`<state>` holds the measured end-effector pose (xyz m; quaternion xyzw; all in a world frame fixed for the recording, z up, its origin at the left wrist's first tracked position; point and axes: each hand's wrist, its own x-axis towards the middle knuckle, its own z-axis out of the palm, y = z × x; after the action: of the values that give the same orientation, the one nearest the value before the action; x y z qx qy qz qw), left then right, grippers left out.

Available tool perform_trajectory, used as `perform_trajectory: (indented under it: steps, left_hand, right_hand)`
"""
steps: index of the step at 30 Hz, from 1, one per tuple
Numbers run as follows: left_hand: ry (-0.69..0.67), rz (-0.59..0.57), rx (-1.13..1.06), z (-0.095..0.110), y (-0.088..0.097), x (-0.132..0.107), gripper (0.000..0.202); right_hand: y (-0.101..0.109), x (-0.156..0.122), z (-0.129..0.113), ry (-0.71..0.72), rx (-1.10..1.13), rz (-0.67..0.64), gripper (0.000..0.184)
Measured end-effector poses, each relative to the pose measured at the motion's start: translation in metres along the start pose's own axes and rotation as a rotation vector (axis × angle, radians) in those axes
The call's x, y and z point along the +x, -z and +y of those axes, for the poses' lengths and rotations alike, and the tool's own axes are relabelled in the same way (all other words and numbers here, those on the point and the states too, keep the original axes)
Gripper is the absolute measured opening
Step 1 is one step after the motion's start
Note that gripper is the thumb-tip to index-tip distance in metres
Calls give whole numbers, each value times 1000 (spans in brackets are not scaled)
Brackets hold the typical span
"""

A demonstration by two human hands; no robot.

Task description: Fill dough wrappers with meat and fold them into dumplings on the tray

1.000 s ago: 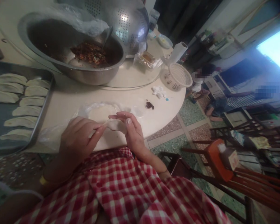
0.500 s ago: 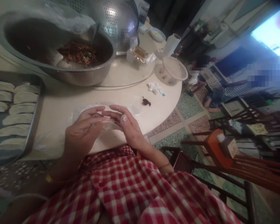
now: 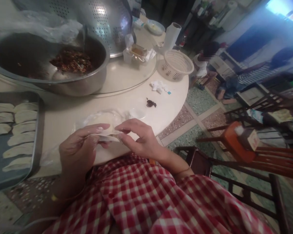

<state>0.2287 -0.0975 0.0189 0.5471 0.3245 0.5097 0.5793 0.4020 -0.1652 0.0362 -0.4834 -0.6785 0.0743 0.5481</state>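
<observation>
Between my two hands is a dumpling [image 3: 107, 137], its pale dough folded over and seen edge-on above the table's near edge. My left hand [image 3: 81, 143] grips its left part, thumb on the near side and fingers beyond. At the right end, the thumb and forefinger of my right hand [image 3: 139, 138] pinch the dough edge. Behind my hands, pale wrappers [image 3: 101, 120] lie on clear plastic on the table. On the left, a metal tray [image 3: 37, 136] holds folded dumplings [image 3: 20, 138] in two columns. A large metal bowl [image 3: 75, 85] contains dark chopped filling [image 3: 72, 61].
A perforated steel colander [image 3: 101, 19] stands behind the bowl. Farther right are a plastic basket [image 3: 178, 63], crumpled tissue [image 3: 158, 86], a small dark scrap [image 3: 151, 103] and a clear shallow dish [image 3: 137, 113]. Wooden chairs [image 3: 236, 141] stand at right; two people sit beyond.
My hands have come slightly nearer, and the right thumb and forefinger now pinch the dumpling's end. The folded dough shows more plainly. The camera view has shifted a little.
</observation>
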Motion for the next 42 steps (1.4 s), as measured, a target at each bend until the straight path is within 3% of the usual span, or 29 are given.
perform_trajectory:
  steps: [8,16,20,28,32,37,40,42]
  left_hand:
    - [-22,-71,62,-5,-3,-6,15]
    - [-108,-231,113,-13,-1,-3,19]
    - [-137,-252,140,-12,0,-1,20]
    - [-131,-138,214,-9,-6,-1,16]
    - [-116,-77,230,-7,-10,-1,28]
    - [-175,-19,357,-10,-6,-2,27]
    - [-226,-68,439,-9,-3,0,19]
    - [-245,-98,420,-8,-2,1,12]
  right_hand:
    - [-3,-6,2,68,-189,-7,22]
    - [-4,0,0,-253,28,-24,19]
    - [-3,6,0,-320,184,-75,19]
    - [-2,5,-2,-197,124,-165,22]
    - [-3,6,-6,-107,-9,-184,27]
    - [-7,8,-10,17,-159,-149,33]
    - [-6,8,-9,145,-165,-65,27]
    - [-3,6,-8,157,-136,15,23]
